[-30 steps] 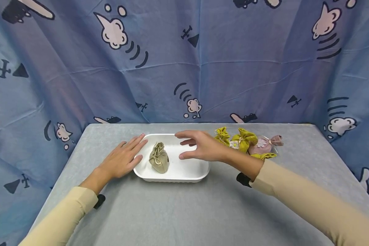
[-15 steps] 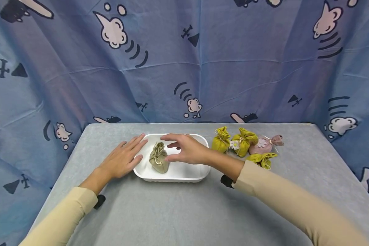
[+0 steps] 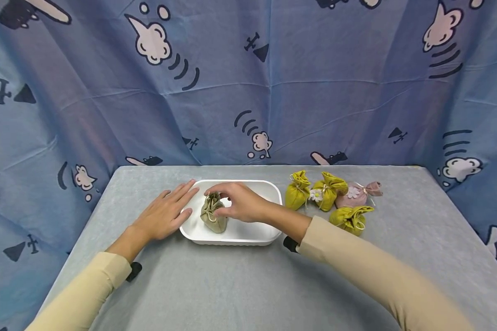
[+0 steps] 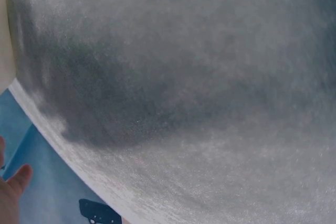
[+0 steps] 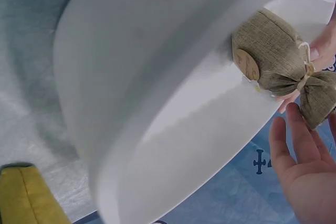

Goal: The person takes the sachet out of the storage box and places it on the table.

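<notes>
Since the earlier frames the right hand (image 3: 239,205) has travelled leftward across the white tray (image 3: 269,191), from beside the yellow pouches to the tan pouch (image 3: 212,216), and its fingers now curl loosely around the gathered neck of that pouch; the right wrist view shows fingertips touching the pouch, though whether the grip has fully closed cannot be told. Just left of the frame's centre, the tray sits on the grey desk (image 3: 248,285) and holds only the tan pouch, upright near its left end, tied with a light cord. Flat on the desk lies the left hand (image 3: 162,215), fingers straight and relaxed, fingertips touching the tray's left rim and holding nothing. To the right of the tray, apart from it, stands a cluster of small pouches: two yellow pouches (image 3: 297,196) side by side, a pink pouch (image 3: 354,195) behind them to the right, and another yellow pouch (image 3: 349,217) lying nearer the right forearm. Behind the desk hangs a blue patterned cloth (image 3: 248,92) filling the upper frame.
</notes>
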